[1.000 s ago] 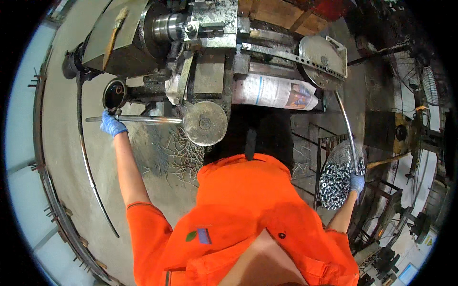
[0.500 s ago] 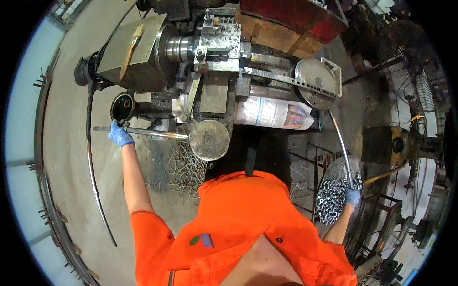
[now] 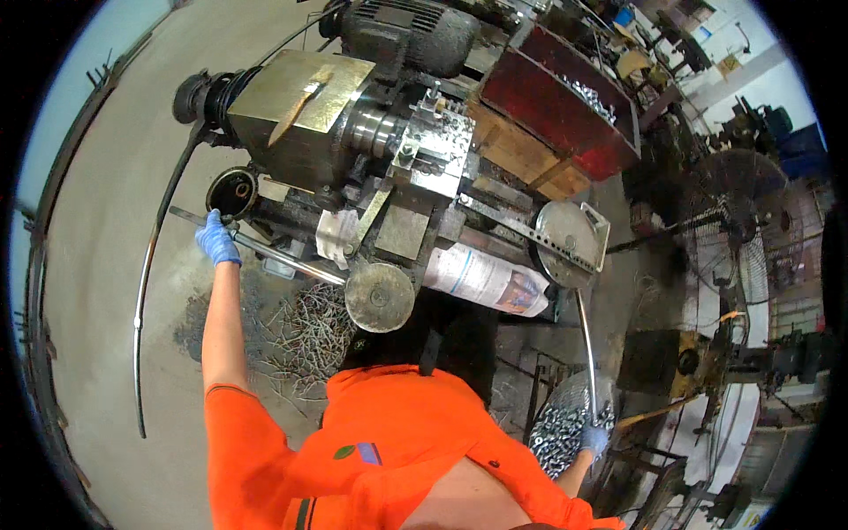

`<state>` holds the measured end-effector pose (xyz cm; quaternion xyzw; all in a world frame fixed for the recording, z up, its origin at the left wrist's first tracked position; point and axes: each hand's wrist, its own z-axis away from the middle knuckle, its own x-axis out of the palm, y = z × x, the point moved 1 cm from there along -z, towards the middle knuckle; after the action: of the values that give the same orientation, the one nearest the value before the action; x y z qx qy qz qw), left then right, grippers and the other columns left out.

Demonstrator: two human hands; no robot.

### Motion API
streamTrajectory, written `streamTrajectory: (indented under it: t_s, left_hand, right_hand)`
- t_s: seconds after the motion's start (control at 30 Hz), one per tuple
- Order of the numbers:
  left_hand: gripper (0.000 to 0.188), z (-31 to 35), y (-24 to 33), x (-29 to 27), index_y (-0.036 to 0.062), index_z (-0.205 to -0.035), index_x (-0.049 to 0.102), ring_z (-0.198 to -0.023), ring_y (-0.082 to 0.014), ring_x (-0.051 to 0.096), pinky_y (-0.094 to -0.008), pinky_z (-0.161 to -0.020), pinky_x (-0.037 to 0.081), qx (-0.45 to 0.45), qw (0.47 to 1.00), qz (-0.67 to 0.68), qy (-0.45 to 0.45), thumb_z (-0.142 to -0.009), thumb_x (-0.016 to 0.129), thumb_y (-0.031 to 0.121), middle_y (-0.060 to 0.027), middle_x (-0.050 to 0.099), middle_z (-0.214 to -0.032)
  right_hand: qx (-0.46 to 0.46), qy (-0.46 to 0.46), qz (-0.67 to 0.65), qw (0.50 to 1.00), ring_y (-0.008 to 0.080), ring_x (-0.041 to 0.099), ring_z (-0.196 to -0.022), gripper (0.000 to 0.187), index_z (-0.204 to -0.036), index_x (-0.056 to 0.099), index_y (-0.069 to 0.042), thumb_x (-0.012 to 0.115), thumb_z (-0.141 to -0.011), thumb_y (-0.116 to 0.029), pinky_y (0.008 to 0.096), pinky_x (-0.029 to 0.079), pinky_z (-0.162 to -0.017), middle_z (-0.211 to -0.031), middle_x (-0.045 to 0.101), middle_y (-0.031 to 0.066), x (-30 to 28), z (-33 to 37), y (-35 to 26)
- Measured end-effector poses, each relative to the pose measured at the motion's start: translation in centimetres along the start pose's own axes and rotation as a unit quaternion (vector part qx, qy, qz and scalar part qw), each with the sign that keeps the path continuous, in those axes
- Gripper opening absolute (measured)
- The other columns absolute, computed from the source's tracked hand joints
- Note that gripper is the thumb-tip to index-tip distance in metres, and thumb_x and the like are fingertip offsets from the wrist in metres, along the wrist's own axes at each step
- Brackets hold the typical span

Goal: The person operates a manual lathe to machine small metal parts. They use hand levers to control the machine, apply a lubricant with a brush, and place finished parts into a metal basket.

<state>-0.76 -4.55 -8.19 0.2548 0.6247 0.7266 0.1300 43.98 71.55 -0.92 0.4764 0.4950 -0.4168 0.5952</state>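
Observation:
My left hand [image 3: 217, 241], in a blue glove, is closed around a metal bar [image 3: 287, 258] near its outer end. That bar runs to a round metal disc [image 3: 380, 298] on the front of an oily machine. Just beyond the hand is a round dark cup [image 3: 232, 191]. On the other side my right hand [image 3: 594, 439], also gloved in blue, is closed at the lower end of a slim steel lever [image 3: 586, 349]. The lever slopes down from a larger disc [image 3: 566, 237]. Beneath that hand sits a mesh basket [image 3: 576, 389] with many small metal parts [image 3: 555, 442].
A wooden-handled brush [image 3: 296, 113] lies on the machine's box-shaped housing [image 3: 344, 78]. Printed paper [image 3: 486, 276] covers part of the front. Metal shavings [image 3: 309, 340] litter the floor. A red bin [image 3: 565, 110] stands behind, and a large fan [image 3: 738, 203] is at right.
My view has turned, so the machine now appears slanted and more of the red bin and motor shows. Both hands stay at the same bar and lever.

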Motion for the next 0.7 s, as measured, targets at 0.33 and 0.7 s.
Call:
streamTrajectory:
  t_s: [0.33,0.7]
  left_hand:
    - [0.016,0.1,0.1,0.3,-0.0034,-0.082,0.057,-0.041,-0.0165,0.055,-0.0280,-0.036,0.045,-0.013,1.000,-0.006,0.004,-0.083,0.060,0.013,-0.0132,0.062,-0.061]
    - [0.014,0.5,0.4,0.4,-0.0015,-0.083,0.055,-0.042,-0.0168,0.056,-0.0284,-0.037,0.046,-0.005,1.000,0.016,-0.004,-0.083,0.060,0.012,-0.0134,0.062,-0.062]
  right_hand:
    - [0.031,-0.004,-0.036,0.999,0.0388,0.058,-0.100,0.054,-0.102,0.064,0.000,0.068,-0.064,-0.038,0.0429,0.046,-0.087,-0.105,0.060,0.0259,-0.2,0.9,0.4]
    - [0.045,-0.036,-0.003,0.998,0.0366,0.057,-0.105,0.058,-0.102,0.064,0.002,0.066,-0.066,-0.043,0.0418,0.046,-0.091,-0.109,0.059,0.0260,0.3,0.5,0.5]
